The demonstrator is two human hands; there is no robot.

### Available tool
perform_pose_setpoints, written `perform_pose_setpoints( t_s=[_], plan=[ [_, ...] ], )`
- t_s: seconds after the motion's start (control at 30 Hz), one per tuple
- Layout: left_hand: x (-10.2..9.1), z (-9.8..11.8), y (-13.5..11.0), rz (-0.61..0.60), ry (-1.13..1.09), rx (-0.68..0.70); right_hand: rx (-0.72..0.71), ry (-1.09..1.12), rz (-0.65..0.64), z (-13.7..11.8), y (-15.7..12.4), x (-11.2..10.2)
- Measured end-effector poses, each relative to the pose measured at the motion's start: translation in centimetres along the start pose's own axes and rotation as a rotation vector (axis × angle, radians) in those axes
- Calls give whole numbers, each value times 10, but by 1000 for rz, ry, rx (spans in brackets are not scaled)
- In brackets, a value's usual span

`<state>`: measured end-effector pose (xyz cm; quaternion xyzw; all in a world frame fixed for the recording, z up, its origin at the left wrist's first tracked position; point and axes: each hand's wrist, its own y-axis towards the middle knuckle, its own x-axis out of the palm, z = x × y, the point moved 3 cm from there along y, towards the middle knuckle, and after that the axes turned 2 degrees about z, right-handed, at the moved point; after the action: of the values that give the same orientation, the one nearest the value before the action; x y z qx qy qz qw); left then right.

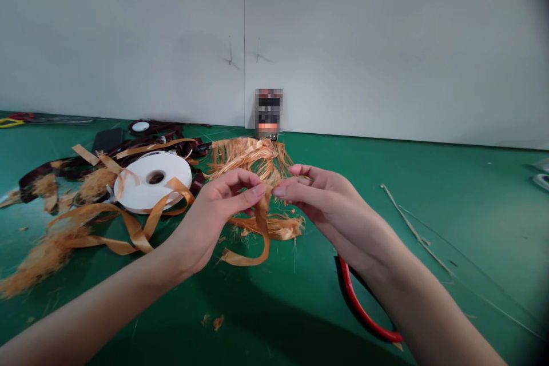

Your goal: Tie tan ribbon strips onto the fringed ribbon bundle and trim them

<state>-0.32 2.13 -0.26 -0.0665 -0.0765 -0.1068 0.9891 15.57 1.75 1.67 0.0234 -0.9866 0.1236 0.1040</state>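
A strip of golden-tan ribbon (263, 226) hangs from my fingers, its lower end curling left over the green tabletop. My left hand (218, 203) pinches it between thumb and forefinger. Close beside, my right hand (321, 194) also has thumb and forefinger together at the ribbon's upper end. Behind my fingertips lies a bundle of frayed golden ribbon strips (240, 154) with loose fringes. Another frayed piece (283, 227) rests on the table just below my hands.
To the left stands a white ribbon spool (150, 194) amid loose tan ribbon, dark brown ribbon (36, 168) and fluffy threads. A red handle (360, 309) is partly under my right forearm. A blurred phone-like device (269, 114) leans on the white wall (386, 46). Wires (414, 229) lie right.
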Motion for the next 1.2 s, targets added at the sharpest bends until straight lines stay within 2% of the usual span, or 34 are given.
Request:
perform_pose_setpoints(
  t_s=[0.17,0.33,0.63,0.97,1.13,1.2],
  plan=[
    [-2,-2,0,-2,15,-17,-42,-31,22,0,1,-1],
    [0,-2,2,32,93,33,-50,-129,5,1,2,-1],
    [-6,-4,1,51,201,69,-178,-223,156,-2,4,-2],
    [-7,0,1,63,256,95,-248,-130,277,1,2,-4],
    [-7,-1,0,54,251,105,-379,-25,397,-6,7,-14],
    [-7,-2,1,63,229,97,-388,-16,397,-9,8,-15]
  ],
)
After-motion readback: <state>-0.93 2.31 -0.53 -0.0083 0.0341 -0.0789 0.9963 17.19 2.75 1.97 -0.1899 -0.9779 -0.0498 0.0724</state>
